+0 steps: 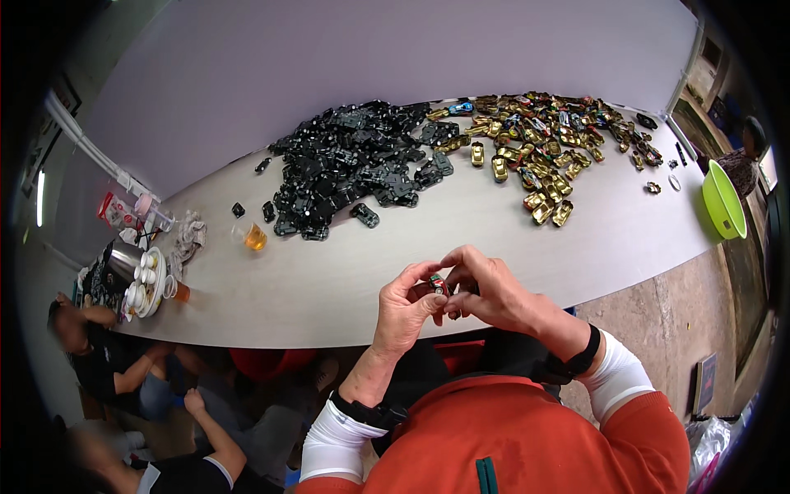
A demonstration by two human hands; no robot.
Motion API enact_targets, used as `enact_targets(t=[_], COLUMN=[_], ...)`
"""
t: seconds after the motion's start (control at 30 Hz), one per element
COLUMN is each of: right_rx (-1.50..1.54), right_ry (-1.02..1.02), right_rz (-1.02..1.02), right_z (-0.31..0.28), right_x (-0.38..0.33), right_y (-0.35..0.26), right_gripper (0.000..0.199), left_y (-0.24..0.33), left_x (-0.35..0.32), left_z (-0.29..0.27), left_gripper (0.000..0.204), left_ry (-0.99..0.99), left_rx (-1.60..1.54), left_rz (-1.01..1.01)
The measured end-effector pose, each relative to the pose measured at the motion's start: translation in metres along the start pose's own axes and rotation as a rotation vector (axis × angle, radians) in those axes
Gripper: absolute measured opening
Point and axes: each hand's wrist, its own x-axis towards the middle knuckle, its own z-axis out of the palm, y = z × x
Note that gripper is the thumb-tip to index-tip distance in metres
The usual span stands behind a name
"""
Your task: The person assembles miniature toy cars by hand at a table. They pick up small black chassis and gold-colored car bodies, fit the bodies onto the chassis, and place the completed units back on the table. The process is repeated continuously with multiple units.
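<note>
Across the pale grey counter (346,272) lie black chassis parts (346,165) and gold toy car shells (535,156) (sorted apart). Your left hand (405,309) and right hand (485,292) pinch one small red toy car (439,285) together, steadying it.

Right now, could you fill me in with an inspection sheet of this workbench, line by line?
Surface: long pale grey table.
Job's things: small toy car piece pinched between left hand and right hand.
Clutter: pile of black chassis parts; pile of gold car bodies; glass of amber drink; tray of white cups; green basin.
Grippers: both bare hands closed on the piece.
Cables: nothing seen.
Surroundings: people seated low at left; grey wall.
</note>
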Motion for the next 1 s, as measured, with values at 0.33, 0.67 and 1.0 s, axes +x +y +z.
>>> enact_targets(t=[0.33,0.67,1.0], right_rx=[0.384,0.075,-0.137], right_ry=[-0.091,0.316,0.009], right_rz=[0.310,0.061,0.296], right_z=[-0.004,0.023,0.002], right_x=[0.006,0.012,0.005], right_y=[0.033,0.059,0.046], right_gripper=[0.022,0.015,0.028], left_y=[-0.026,-0.039,-0.030], left_x=[0.007,0.017,0.013], left_z=[-0.033,-0.001,-0.037], left_gripper=[0.021,0.022,0.015], left_ry=[0.280,0.453,0.407], left_rx=[-0.228,-0.144,-0.311], left_rz=[-0.212,0.010,-0.225])
